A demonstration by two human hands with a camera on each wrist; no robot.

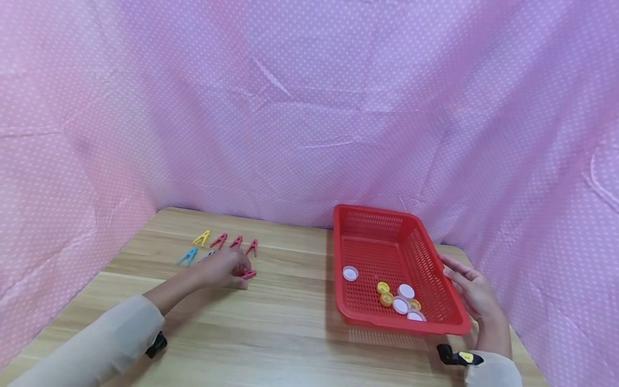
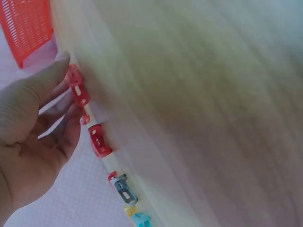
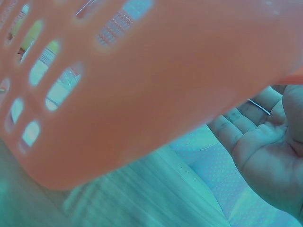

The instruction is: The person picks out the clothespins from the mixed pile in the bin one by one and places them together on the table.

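On the left side of the table, my left hand (image 1: 224, 269) is at a red clothespin (image 1: 249, 274), with thumb and fingers spread to either side of it. The left wrist view shows the thumb tip right by that clothespin (image 2: 76, 85). Close by lie more red clothespins (image 1: 252, 247), a yellow one (image 1: 202, 237) and a blue one (image 1: 188, 256); a darker one is partly hidden behind the hand. My right hand (image 1: 476, 293) holds the right rim of a red plastic basket (image 1: 340, 290), with some fingers hidden beneath the rim.
Several white round caps (image 1: 406, 291) and yellow caps (image 1: 383, 287) lie inside the basket, mostly towards its near end. The wooden table (image 1: 280, 322) reaches back to a pink dotted cloth (image 1: 309, 134) that hangs behind and at both sides.
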